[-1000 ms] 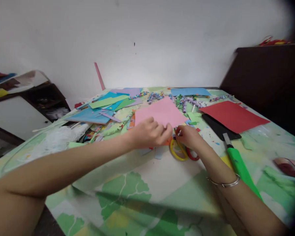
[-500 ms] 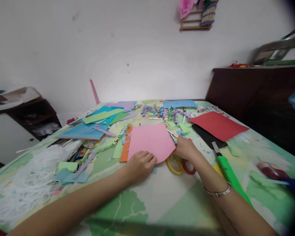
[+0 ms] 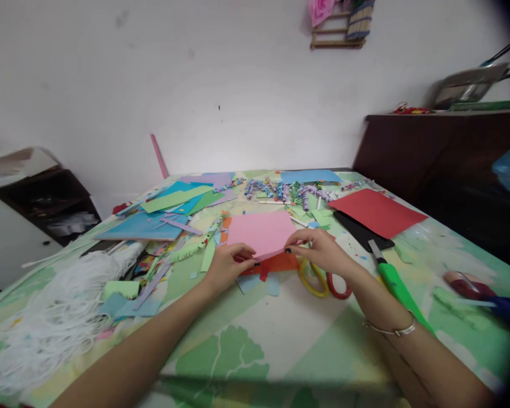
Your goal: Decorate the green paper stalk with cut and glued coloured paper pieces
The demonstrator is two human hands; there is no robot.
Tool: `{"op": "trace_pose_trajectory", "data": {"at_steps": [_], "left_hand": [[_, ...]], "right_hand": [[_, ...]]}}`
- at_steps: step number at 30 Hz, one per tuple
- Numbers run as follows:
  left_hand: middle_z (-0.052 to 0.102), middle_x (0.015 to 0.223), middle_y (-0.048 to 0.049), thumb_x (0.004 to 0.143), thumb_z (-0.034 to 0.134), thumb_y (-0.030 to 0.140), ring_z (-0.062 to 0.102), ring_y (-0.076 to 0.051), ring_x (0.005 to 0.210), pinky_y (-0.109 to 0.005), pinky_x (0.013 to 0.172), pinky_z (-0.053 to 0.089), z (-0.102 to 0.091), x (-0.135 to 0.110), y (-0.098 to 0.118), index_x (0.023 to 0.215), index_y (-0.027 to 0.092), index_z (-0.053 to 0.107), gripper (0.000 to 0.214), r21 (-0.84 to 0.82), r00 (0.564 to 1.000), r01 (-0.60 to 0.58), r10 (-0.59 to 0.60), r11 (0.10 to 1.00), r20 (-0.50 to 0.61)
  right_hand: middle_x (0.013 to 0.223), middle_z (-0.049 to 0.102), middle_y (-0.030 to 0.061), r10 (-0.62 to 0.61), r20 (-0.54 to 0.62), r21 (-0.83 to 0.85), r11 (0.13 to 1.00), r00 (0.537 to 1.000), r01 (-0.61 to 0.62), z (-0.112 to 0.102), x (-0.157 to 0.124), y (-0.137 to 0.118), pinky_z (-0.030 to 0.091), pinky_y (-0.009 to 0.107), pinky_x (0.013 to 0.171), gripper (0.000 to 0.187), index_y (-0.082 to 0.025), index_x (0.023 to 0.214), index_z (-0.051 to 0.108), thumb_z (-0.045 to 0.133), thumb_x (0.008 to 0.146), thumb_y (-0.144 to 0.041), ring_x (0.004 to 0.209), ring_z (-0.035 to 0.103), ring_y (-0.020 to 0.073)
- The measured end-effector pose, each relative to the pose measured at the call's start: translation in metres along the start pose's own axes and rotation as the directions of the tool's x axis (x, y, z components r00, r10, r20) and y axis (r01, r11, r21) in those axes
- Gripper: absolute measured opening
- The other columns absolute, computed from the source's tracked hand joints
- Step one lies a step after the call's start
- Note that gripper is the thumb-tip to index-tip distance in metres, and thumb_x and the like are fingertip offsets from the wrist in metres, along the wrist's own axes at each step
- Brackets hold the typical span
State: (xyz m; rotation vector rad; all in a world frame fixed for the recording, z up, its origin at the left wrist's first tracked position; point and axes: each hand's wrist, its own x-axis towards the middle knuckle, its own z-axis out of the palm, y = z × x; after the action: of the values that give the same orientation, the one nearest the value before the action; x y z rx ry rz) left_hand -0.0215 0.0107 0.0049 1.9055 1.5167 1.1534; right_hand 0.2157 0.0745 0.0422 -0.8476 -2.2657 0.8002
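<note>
A sheet of pink paper (image 3: 261,231) lies in front of me, its near edge lifted a little. My left hand (image 3: 232,265) pinches that edge at its left corner. My right hand (image 3: 317,248) grips the same edge at the right between thumb and fingers. Beneath the pink sheet, part of an orange paper (image 3: 280,262) shows, with small light-blue scraps (image 3: 250,283) by it. Scissors with one yellow and one red handle loop (image 3: 339,287) rest under and beside my right hand; their blades are hidden.
White string (image 3: 63,317) is heaped at the left, near coloured paper sheets (image 3: 144,225). Curled paper strips (image 3: 280,191) lie at the back. At the right are red paper (image 3: 378,212) on a black flat object (image 3: 361,233) and a green-handled box cutter (image 3: 402,292), its blade exposed.
Both hands have moved onto the pink paper's near edge, which now sits higher and further back. More of the orange paper and blue scraps shows underneath.
</note>
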Motion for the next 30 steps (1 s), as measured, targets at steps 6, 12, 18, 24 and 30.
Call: {"op": "trace_pose_trajectory", "data": {"at_steps": [6, 12, 18, 24, 30], "left_hand": [[0.071, 0.074, -0.0034, 0.070, 0.066, 0.025, 0.065, -0.015, 0.067, -0.025, 0.064, 0.051, -0.028, 0.010, -0.004, 0.075, 0.017, 0.071, 0.011, 0.063, 0.996, 0.010, -0.016, 0.998, 0.090], [0.071, 0.074, -0.0055, 0.067, 0.070, 0.035, 0.064, -0.017, 0.066, -0.026, 0.060, 0.051, -0.050, 0.017, -0.017, 0.076, 0.015, 0.072, 0.023, -0.094, 0.999, 0.042, -0.040, 0.995, 0.020], [0.072, 0.083, -0.0062, 0.063, 0.066, 0.022, 0.066, -0.020, 0.074, -0.033, 0.070, 0.055, -0.053, 0.003, -0.014, 0.086, 0.016, 0.069, 0.024, -0.127, 0.997, 0.003, -0.012, 0.992, -0.073], [0.069, 0.087, -0.0052, 0.065, 0.060, 0.010, 0.064, -0.018, 0.080, -0.033, 0.078, 0.051, -0.046, -0.052, 0.002, 0.101, 0.019, 0.065, 0.037, 0.143, 0.982, -0.186, 0.178, 0.972, 0.066], [0.066, 0.101, -0.0090, 0.074, 0.066, 0.029, 0.061, -0.022, 0.096, -0.038, 0.087, 0.048, -0.030, -0.097, -0.004, 0.096, 0.020, 0.067, 0.023, 0.225, 0.972, -0.223, 0.198, 0.949, 0.126]], "right_hand": [[0.069, 0.066, 0.0031, 0.188, -0.185, 0.165, 0.974, 0.965, -0.158, 0.014, 0.008, 0.028, 0.042, 0.024, 0.060, 0.021, -0.014, 0.074, 0.067, 0.059, 0.074, -0.033, 0.064, 0.057, 0.0144], [0.065, 0.064, 0.0045, 0.210, -0.264, 0.280, 0.951, 0.941, -0.134, 0.014, 0.010, 0.036, 0.047, 0.026, 0.056, 0.031, -0.013, 0.078, 0.065, 0.057, 0.072, -0.042, 0.056, 0.057, 0.0137], [0.081, 0.070, 0.0071, 0.090, -0.295, 0.191, 0.981, 0.951, -0.034, 0.022, -0.010, 0.018, 0.051, 0.032, 0.074, 0.019, -0.016, 0.078, 0.067, 0.060, 0.073, -0.033, 0.078, 0.064, 0.0189], [0.097, 0.070, 0.0084, -0.086, -0.149, -0.007, 0.996, 0.985, 0.086, 0.039, -0.061, -0.008, 0.047, 0.036, 0.088, 0.014, -0.018, 0.082, 0.070, 0.062, 0.071, -0.016, 0.095, 0.063, 0.0199], [0.106, 0.068, 0.0087, -0.120, -0.073, -0.155, 0.982, 0.990, 0.108, 0.061, -0.099, -0.020, 0.040, 0.039, 0.098, 0.013, -0.019, 0.085, 0.070, 0.059, 0.079, -0.017, 0.113, 0.055, 0.0199]]}}
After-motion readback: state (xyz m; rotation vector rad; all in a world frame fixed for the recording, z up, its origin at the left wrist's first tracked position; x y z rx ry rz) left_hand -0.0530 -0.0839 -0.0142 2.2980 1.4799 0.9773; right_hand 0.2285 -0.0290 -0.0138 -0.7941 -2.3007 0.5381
